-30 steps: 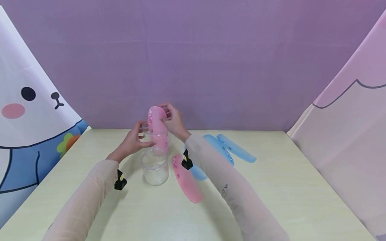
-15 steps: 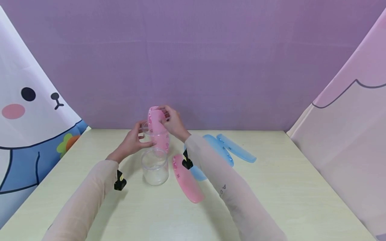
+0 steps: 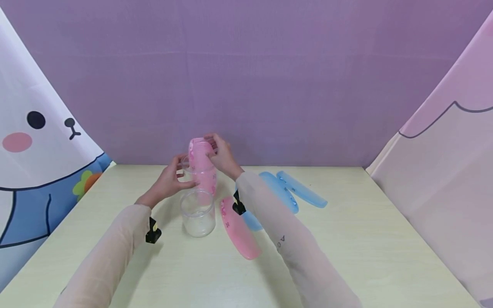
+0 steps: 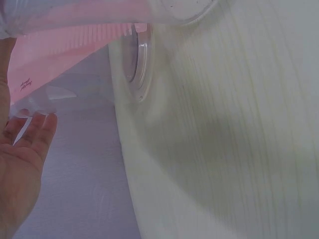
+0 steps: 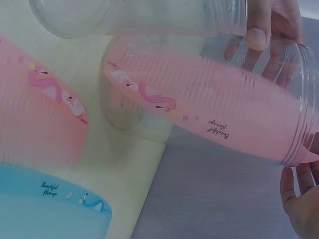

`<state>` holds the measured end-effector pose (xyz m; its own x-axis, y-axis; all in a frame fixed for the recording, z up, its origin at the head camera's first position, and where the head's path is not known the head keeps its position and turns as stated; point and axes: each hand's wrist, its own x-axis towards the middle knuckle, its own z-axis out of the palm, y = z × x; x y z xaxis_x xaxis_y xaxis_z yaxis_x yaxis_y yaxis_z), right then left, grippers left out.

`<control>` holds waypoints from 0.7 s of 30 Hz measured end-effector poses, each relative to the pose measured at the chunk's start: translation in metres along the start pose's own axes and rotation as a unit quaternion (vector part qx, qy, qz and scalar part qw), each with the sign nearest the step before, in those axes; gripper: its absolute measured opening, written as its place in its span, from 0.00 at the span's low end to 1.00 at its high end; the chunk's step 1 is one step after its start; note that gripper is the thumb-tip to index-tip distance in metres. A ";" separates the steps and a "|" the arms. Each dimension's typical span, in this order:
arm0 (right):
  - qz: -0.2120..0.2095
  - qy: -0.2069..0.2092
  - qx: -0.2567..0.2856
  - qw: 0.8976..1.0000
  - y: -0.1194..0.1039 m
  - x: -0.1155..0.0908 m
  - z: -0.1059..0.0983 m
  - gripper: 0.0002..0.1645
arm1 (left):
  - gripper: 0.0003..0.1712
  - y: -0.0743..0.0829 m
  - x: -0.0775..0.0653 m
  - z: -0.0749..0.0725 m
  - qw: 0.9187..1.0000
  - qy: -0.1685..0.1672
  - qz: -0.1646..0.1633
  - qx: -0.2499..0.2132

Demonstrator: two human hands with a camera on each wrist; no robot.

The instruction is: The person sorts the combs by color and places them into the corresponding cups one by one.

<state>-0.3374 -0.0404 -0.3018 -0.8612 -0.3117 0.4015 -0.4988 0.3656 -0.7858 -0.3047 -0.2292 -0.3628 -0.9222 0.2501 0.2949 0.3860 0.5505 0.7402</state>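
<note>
At the back of the table, my left hand (image 3: 166,182) grips a clear plastic jar (image 5: 302,74), thumb on the near side and fingers spread round the far side. A pink comb (image 3: 201,156) with flamingo prints stands in that jar, its upper part above the rim. My right hand (image 3: 223,158) pinches the comb near its top. In the right wrist view, the comb's teeth and flamingos show through the jar wall. Just in front stands a second clear jar (image 3: 198,222). Another pink comb (image 3: 240,235) lies flat to its right.
Blue combs lie on the pale wooden table, one a blue comb (image 3: 302,190) at the right, another blue comb (image 3: 279,192) beside it, and a blue comb (image 3: 252,220) partly under my right sleeve. A purple cloth (image 3: 289,85) hangs behind the table's back edge.
The pink comb in the jar has turned a little, so its ribbed toothed side now shows in the head view. My right fingers have shifted slightly at its top; the left hand stays put.
</note>
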 end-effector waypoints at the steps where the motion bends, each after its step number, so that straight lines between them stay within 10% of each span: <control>1: 0.002 0.000 -0.001 1.000 0.000 0.000 0.000 0.27 | 0.55 0.000 0.000 0.000 1.000 0.000 -0.001 0.001; 21: 0.014 -0.034 -0.010 0.999 0.005 -0.001 -0.002 0.31 | 0.55 -0.002 0.003 0.001 1.000 -0.003 -0.002 0.002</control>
<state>-0.3392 -0.0366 -0.3048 -0.8663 -0.3595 0.3467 -0.4773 0.3919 -0.7865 -0.3083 -0.2282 -0.3637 -0.9232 0.2539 0.2884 0.3833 0.5545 0.7387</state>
